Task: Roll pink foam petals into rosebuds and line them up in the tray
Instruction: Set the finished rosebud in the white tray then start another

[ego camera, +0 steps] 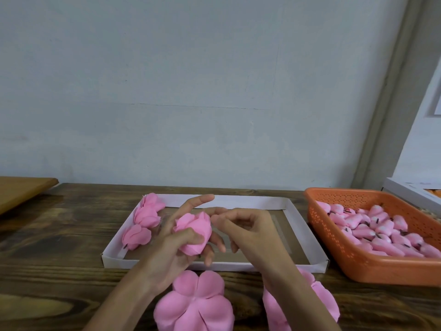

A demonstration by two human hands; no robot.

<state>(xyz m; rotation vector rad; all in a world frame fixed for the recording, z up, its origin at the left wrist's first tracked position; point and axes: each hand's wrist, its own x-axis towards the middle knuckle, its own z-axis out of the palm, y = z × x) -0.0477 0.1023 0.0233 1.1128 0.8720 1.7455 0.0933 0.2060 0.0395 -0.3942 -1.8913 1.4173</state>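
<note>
Since the right forearm [293,290] is laid straight across it, the second flat petal piece [322,297] at the near edge of the table [59,259] is mostly covered. Both it and the other flat petal piece [193,304] are chopped off by the bottom of the frame, so the full outlines can't be made out tbh. The orange basket [358,266] on the right is clipped by the frame too, and the pink bits [381,232] piled in it are too small to be told apart, with only dark stubs picked out here and there. The rosebud [193,232] is held up over the white tray [214,267], gripped by the left hand [176,249] with fingers wrapped round it, so its far side is hidden. Its long axis is set roughly near-to-far, with the wider petal end pointed up and away toward the wall [214,91] and the narrower end tucked down toward the palm. The right hand [248,228] is seen just beside the bud with its fingers curled in, and whether anything is pinched there can't be told. A few finished buds [145,218] are lined along the tray's left side, the nearest laid with its dark stem end toward the near-left corner.
</note>
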